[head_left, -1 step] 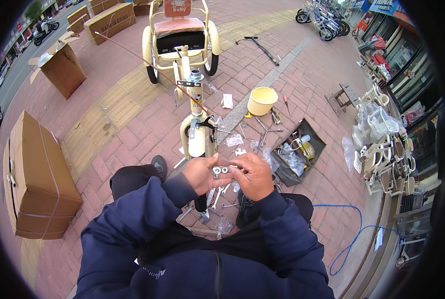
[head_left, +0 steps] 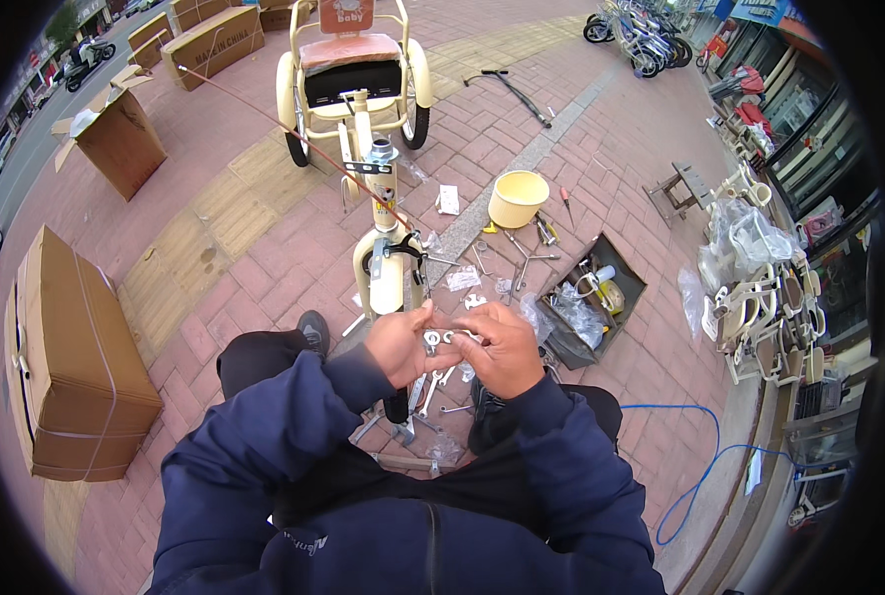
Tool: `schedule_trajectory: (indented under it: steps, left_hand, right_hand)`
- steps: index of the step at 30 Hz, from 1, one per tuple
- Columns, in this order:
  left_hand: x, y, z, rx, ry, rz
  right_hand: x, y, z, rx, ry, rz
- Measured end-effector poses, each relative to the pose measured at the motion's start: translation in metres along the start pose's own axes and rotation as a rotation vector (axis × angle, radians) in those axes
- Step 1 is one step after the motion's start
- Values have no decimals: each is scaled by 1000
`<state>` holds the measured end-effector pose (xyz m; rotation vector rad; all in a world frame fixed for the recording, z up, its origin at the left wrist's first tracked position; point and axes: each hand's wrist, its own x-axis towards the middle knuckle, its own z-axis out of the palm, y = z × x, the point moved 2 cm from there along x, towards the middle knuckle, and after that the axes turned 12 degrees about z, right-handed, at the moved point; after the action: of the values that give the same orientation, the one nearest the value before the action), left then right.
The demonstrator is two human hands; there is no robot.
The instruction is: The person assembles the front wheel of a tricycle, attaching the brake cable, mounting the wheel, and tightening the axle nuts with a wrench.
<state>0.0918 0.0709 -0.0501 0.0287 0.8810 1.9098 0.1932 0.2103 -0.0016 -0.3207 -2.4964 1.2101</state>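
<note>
My left hand [head_left: 400, 349] is turned palm up in front of me, fingers stretched toward the right. Small silver metal nuts [head_left: 432, 338] lie on it. My right hand [head_left: 502, 347] meets it from the other side, thumb and fingers pinched round a small metal part, mostly covered, at the left hand's fingertips. Just beyond both hands stands a cream tricycle frame [head_left: 383, 198] with its front fork and cream mudguard [head_left: 387, 286] toward me. A long reddish cable [head_left: 264, 111] sticks out from it to the upper left. Below my hands, wrenches [head_left: 429, 393] lie on the paving.
Right of the tricycle are a yellow bucket [head_left: 518, 201], a dark toolbox [head_left: 621, 297] with plastic bags, a screwdriver [head_left: 566, 198] and a floor pump [head_left: 512, 97]. Cardboard boxes [head_left: 80, 367] stand left. Cream parts [head_left: 769, 317] are piled right, near a blue hose [head_left: 705, 476] and small stool [head_left: 685, 188].
My right fingertips have shifted slightly over one of the nuts, covering more of it. The view has turned a little, so the background sits slightly farther left.
</note>
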Motion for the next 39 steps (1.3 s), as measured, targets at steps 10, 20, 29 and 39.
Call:
schedule_trajectory:
  steps: [10,20,29,39]
  left_hand:
    - [43,-22,2,-251,-29,-61]
    - [34,-13,12,-201,124,22]
    - [-8,76,11,274,-79,335]
    - [28,145,-26,410,348,547]
  right_hand:
    - [19,25,15,-212,-5,-22]
    - [18,35,5,167,21,121]
    - [20,149,74,376,-83,838]
    - [9,241,195,593,-161,982]
